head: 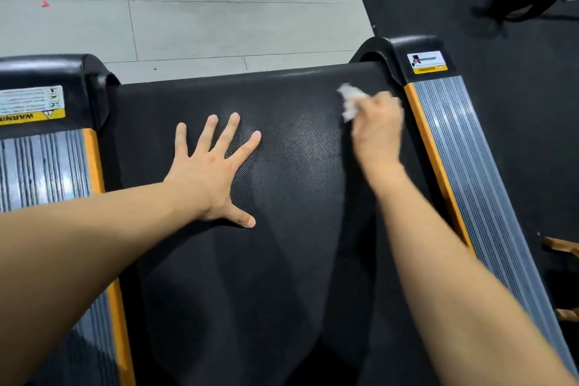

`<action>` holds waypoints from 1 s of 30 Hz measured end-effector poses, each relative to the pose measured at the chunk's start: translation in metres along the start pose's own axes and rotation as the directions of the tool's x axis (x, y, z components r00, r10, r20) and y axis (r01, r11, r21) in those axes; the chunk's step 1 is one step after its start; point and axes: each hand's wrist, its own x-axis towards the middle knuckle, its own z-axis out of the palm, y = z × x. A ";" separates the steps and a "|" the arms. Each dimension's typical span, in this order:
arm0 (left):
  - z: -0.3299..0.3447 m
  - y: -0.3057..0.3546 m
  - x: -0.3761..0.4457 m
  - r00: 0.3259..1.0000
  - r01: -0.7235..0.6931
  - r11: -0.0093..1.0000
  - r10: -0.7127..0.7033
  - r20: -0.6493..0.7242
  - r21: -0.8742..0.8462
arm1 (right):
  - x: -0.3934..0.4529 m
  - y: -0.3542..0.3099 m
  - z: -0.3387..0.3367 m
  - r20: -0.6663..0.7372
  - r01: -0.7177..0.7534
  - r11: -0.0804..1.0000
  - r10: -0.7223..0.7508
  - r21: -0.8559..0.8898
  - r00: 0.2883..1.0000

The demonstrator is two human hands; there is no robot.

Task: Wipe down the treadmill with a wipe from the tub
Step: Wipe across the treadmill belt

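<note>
Treadmill belt bears the left hand, flat, fingers spread. Right hand, blurred, grips a crumpled white wipe.

1. A label sits on the black end cap of the treadmill's left side rail. Its yellow strip bears the word "WARNING", seen upside down and cut off at the picture's left edge, beside a small triangle sign.
2. The white part of that label carries several lines of small print and little pictograms, too small to read.
3. A second label sits on the end cap of the right side rail. It shows a small picture over a yellow strip, and its print is too blurred to read.
</note>
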 end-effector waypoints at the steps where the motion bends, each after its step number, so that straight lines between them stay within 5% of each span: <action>1: 0.000 0.000 0.000 1.000 -0.001 1.000 0.001 0.002 0.002 | 0.007 0.018 0.000 -0.021 -0.146 0.989 0.146 0.004 0.989; 4: 0.000 0.000 0.000 1.000 -0.003 1.000 0.003 0.013 0.008 | 0.008 -0.006 -0.004 -0.080 -0.288 0.957 0.290 0.034 0.954; 7: 0.001 0.000 0.001 1.000 0.002 1.000 -0.002 0.002 0.017 | -0.030 -0.087 -0.015 -0.028 0.068 0.979 -0.064 0.194 0.998; 9: 0.001 0.000 0.001 1.000 0.003 1.000 -0.003 0.004 0.025 | -0.058 -0.113 -0.021 0.034 0.281 0.913 -0.304 0.297 0.952; 11: 0.002 0.000 0.001 1.000 0.001 1.000 -0.001 0.002 0.009 | -0.044 -0.087 -0.012 0.036 0.377 0.895 -0.396 0.238 0.918; 13: 0.003 0.000 0.002 1.000 0.000 1.000 0.000 -0.005 -0.001 | 0.003 -0.041 0.002 0.029 0.280 0.960 -0.280 0.022 0.959; 15: 0.004 -0.001 0.002 1.000 0.001 1.000 -0.001 -0.006 -0.005 | 0.046 0.004 0.007 0.074 0.032 0.990 -0.022 -0.134 0.997; 19: 0.004 -0.002 0.003 1.000 -0.003 1.000 0.003 -0.003 -0.001 | 0.063 0.010 0.011 0.072 -0.249 0.960 0.259 -0.127 0.963; 23: 0.000 0.001 -0.001 1.000 -0.010 1.000 0.010 0.021 -0.009 | 0.028 -0.089 0.020 0.029 0.032 0.987 -0.037 0.157 0.999; 26: -0.006 -0.001 -0.005 0.999 -0.030 1.000 0.030 0.017 0.006 | 0.003 -0.140 0.012 -0.002 0.336 0.903 -0.349 0.266 0.937; 28: -0.013 -0.012 -0.009 0.994 -0.105 0.994 0.104 0.018 0.024 | 0.012 -0.123 0.009 -0.029 0.346 0.922 -0.346 0.172 0.938; 30: -0.022 -0.039 -0.016 0.978 -0.208 0.975 0.207 0.022 0.079 | 0.022 -0.092 0.007 0.044 0.110 0.993 -0.112 0.040 0.993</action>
